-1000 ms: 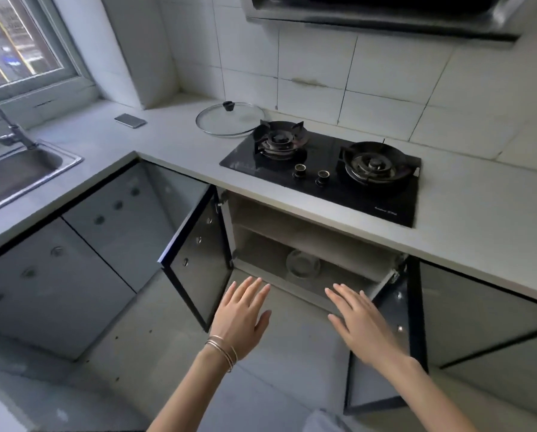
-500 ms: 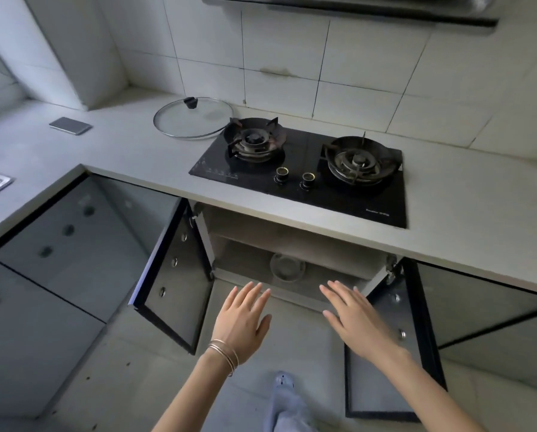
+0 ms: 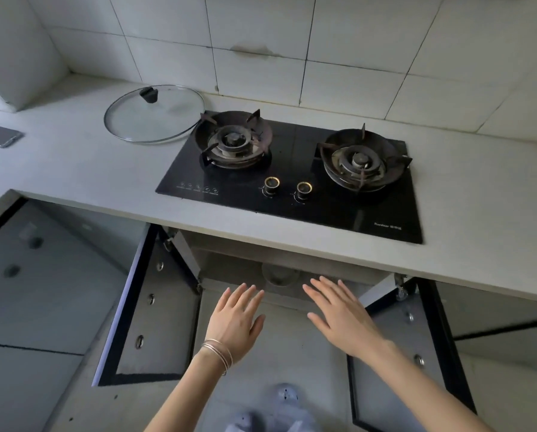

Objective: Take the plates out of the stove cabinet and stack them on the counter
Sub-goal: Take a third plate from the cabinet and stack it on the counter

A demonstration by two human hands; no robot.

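Both cabinet doors (image 3: 148, 310) stand wide open so the plates (image 3: 279, 275) can come out. They sit low inside, at twelve o'clock from the hands. The left hand (image 3: 234, 319) and right hand (image 3: 342, 316) hover flat, fingers (image 3: 245, 294) spread, holding nothing. The table (image 3: 74, 169) has room at nine o'clock.

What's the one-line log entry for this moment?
phase: reaching | left hand: open, empty | right hand: open, empty | plates: inside cabinet | cabinet doors: both open | counter: no plates
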